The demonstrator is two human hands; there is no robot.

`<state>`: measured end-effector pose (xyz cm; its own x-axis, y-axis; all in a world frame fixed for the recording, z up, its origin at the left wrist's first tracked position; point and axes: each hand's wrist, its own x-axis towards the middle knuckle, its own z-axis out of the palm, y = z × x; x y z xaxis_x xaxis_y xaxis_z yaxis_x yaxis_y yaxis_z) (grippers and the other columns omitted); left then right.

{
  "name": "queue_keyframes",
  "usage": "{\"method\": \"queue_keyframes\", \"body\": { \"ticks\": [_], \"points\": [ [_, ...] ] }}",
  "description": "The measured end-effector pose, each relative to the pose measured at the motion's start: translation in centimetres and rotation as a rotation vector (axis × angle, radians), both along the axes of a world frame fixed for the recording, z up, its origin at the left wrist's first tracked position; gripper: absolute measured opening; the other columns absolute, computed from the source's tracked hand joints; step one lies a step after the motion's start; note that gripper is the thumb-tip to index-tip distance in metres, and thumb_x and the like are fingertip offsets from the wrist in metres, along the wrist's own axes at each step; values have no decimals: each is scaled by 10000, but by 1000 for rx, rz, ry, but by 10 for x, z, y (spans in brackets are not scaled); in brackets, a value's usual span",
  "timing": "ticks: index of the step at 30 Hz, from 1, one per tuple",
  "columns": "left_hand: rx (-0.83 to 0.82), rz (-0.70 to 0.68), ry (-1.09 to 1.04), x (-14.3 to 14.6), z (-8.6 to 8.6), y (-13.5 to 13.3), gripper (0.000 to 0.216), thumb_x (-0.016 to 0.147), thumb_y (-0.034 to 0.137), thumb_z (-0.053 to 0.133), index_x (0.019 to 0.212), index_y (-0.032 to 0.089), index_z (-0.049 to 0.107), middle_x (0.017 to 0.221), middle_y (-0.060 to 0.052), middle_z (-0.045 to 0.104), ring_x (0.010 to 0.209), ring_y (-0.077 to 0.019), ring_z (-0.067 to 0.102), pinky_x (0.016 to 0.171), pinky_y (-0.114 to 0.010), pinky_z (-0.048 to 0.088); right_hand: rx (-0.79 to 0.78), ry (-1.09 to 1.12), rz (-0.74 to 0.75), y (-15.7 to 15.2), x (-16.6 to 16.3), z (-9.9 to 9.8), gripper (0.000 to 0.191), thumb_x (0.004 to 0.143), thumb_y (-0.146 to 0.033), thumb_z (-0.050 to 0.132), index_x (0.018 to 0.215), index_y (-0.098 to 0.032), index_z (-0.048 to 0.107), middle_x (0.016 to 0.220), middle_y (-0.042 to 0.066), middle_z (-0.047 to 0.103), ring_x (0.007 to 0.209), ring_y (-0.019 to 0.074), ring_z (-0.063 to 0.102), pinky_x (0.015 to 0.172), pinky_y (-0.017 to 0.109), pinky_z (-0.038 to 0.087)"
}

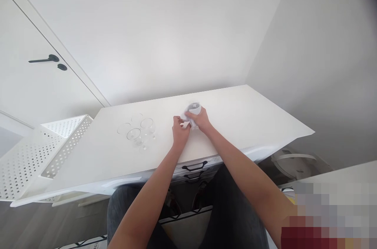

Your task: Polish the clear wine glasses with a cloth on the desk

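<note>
Above the white table (241, 119), my right hand (202, 120) is closed round a clear glass (194, 107) wrapped in a white cloth (191, 118). My left hand (180, 130) sits just left of it, fingers pinched on the cloth's lower edge. Both hands hover near the table's middle. Several empty clear glasses (138, 130) stand upright in a cluster on the table, to the left of my hands.
A white perforated metal rack (44, 151) stands at the table's left end. A door with a black handle (44, 59) is at the far left. Drawers with black handles (194, 166) sit under the table, by my knees. A white stool (294, 162) is at lower right.
</note>
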<state>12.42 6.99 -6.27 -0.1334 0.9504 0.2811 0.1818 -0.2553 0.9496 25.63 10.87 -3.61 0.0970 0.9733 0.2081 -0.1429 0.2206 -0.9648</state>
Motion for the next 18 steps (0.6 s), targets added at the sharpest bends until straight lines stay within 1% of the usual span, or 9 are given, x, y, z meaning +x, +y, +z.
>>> {"method": "queue_keyframes", "body": {
  "ticks": [1,3,5,7,10,11,13,16,18],
  "points": [
    [21,34,33,1,-1,1,348,770,177,728,995,258,475,1039,-36,628,985,-209,622,809,-345,487,-50,10,-31,5,9,-2,410,644,-474,884,867,-189,693,861,43,725,778,198,647,715,338,531],
    [40,97,37,2,-1,4,314,787,171,708,1010,253,503,1126,-61,590,1057,-223,593,836,-363,482,-104,-1,9,11,21,-8,413,631,-485,898,781,-181,662,767,16,673,708,167,594,669,314,489],
    [34,83,-53,3,1,9,238,854,224,675,1052,249,546,1201,-79,588,1130,-236,584,898,-384,477,-121,3,170,13,26,-13,461,592,-494,931,765,-177,645,735,-4,637,689,146,562,649,291,461],
    [12,-48,-215,4,5,18,235,926,362,654,1122,249,589,1266,-92,619,1206,-252,589,990,-408,462,-153,30,396,12,27,-16,539,568,-554,942,820,-173,656,749,-4,637,693,143,557,632,279,447],
    [-67,-391,-456,7,14,36,447,919,568,668,1218,239,623,1294,-124,690,1231,-285,631,1060,-447,450,-255,54,616,9,29,-18,666,556,-689,907,898,-176,653,750,3,641,668,145,548,586,275,430],
    [-84,-470,-482,7,16,42,480,896,580,699,1211,223,638,1274,-138,711,1213,-295,649,1057,-456,457,-281,52,636,9,31,-18,688,561,-728,886,899,-180,643,733,0,631,647,142,535,571,275,422],
    [-83,-515,-482,8,18,51,476,860,571,746,1144,196,668,1190,-150,749,1149,-300,685,1029,-462,481,-294,39,620,10,34,-19,702,570,-781,849,871,-191,617,692,-12,601,606,132,499,549,275,402],
    [-11,-423,-471,6,16,58,443,863,561,742,1101,193,681,1131,-141,764,1099,-285,706,999,-458,510,-218,-56,598,14,32,-23,647,644,-779,804,836,-197,597,689,-13,592,605,133,494,576,285,412],
    [28,-345,-470,3,14,58,429,872,552,731,1119,205,678,1148,-133,757,1120,-277,702,996,-453,523,-92,-189,556,16,26,-26,544,744,-695,774,893,-194,620,787,14,651,694,164,563,669,308,467]
  ]
}}
